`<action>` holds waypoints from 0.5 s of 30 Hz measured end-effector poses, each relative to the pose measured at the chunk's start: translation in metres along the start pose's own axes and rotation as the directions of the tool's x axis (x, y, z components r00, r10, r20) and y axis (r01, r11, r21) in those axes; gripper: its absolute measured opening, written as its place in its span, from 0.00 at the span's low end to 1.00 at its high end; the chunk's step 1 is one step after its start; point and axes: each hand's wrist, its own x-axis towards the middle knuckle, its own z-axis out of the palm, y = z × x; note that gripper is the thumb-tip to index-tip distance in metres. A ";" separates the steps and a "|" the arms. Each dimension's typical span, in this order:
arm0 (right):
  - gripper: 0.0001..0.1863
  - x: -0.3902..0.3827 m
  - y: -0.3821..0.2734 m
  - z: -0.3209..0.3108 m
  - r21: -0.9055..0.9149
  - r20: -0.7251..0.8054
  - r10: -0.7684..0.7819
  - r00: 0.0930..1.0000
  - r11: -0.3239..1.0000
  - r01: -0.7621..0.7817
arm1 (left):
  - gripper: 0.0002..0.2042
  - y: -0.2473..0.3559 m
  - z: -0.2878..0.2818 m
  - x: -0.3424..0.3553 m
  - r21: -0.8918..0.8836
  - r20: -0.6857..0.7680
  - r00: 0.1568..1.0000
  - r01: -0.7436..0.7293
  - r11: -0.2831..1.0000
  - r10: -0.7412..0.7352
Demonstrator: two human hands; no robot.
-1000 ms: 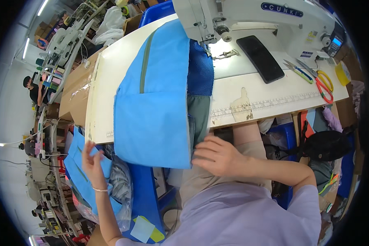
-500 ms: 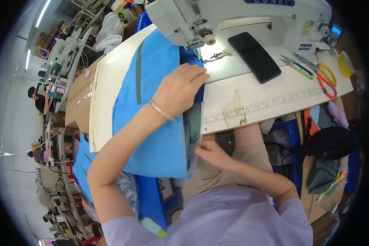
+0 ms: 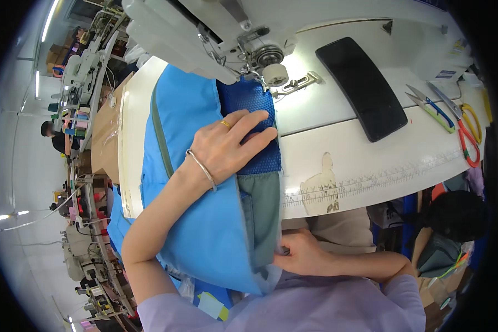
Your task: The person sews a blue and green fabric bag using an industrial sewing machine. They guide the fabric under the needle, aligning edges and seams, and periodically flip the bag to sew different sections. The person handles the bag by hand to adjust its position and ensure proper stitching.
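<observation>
A blue fabric piece [image 3: 205, 238] with a dark green strip lies under the sewing machine's needle area and hangs over the table's near edge. Along its right side runs a dark blue mesh panel [image 3: 249, 99], with a grey-green fabric section [image 3: 266, 205] below it. My left hand [image 3: 224, 144] rests flat on the blue fabric and mesh, fingers stretched and somewhat apart, just short of the presser foot. Below the table edge, my right hand [image 3: 304, 252] pinches the right edge of the grey-green fabric; its fingertips are partly hidden.
The white sewing machine [image 3: 271, 61] stands over the far side of the table. A black phone [image 3: 362, 88], green-handled snips [image 3: 431, 108] and scissors with red and yellow handles [image 3: 465, 127] lie to the right. A printed ruler strip [image 3: 371, 180] follows the table's front edge.
The view has moved closer to the table. My left hand has drawn back from the needle and spread its fingers, baring more mesh. My right hand is lower along the fabric edge.
</observation>
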 end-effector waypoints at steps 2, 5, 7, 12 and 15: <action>0.18 0.000 0.004 -0.002 -0.062 -0.008 -0.026 1.000 0.998 0.025 | 0.16 -0.001 0.000 0.003 -0.010 -0.031 0.998 -0.053 0.999 0.052; 0.17 -0.002 -0.003 -0.017 -0.299 0.119 -0.062 0.991 0.949 0.096 | 0.14 -0.005 0.001 0.004 -0.022 -0.073 0.992 -0.109 0.994 0.108; 0.15 -0.007 -0.012 -0.024 -0.523 0.012 -0.363 0.932 0.792 0.315 | 0.14 -0.008 0.004 0.003 -0.053 -0.124 0.986 -0.119 0.991 0.112; 0.07 0.009 -0.064 -0.079 -0.845 0.018 -0.710 0.704 0.365 0.390 | 0.14 -0.012 0.010 -0.005 -0.142 -0.217 0.976 -0.051 0.989 0.020; 0.10 0.055 -0.071 -0.119 -0.920 0.168 -0.713 0.681 0.134 0.368 | 0.13 -0.013 0.005 -0.004 -0.172 -0.198 0.980 -0.026 0.985 -0.009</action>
